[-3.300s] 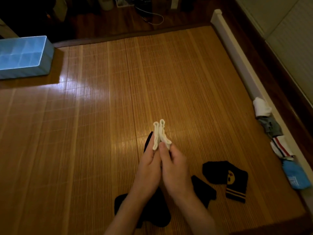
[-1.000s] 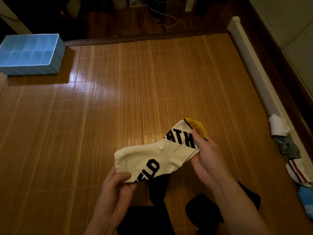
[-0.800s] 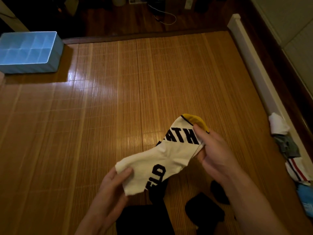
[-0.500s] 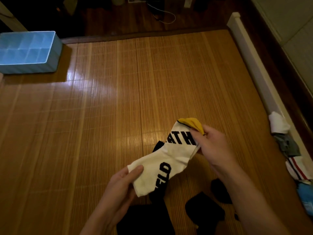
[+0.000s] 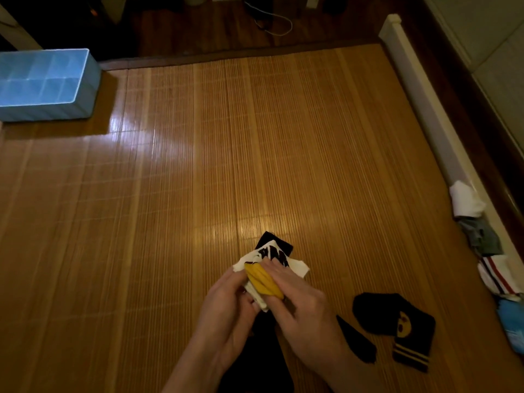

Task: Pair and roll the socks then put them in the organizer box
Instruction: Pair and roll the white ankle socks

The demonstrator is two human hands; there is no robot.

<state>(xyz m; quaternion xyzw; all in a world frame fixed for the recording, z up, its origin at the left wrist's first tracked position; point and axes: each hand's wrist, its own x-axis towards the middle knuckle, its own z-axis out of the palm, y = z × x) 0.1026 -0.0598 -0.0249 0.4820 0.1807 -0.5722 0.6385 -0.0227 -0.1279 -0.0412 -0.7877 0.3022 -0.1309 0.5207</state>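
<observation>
**Both grips close on a folded white sock above the bamboo mat.**

Your left grip (image 5: pixel 226 310) and right grip (image 5: pixel 300 304) meet around the white sock (image 5: pixel 297 268), fingers curled on it from either side. The right fingertips lie across its yellow toe, and black lettering shows just ahead of them. A black sock (image 5: pixel 274 241) pokes out from beneath the bundle. Just right of the right grip lie a dark sock piece (image 5: pixel 357 345) and a black sock with yellow stripes (image 5: pixel 397 326). Farther right, bundled socks (image 5: pixel 465 199) line the edge of the bamboo mat (image 5: pixel 198 165). The blue organizer box (image 5: pixel 85 89) stands well apart, ahead and left of the left grip.
</observation>
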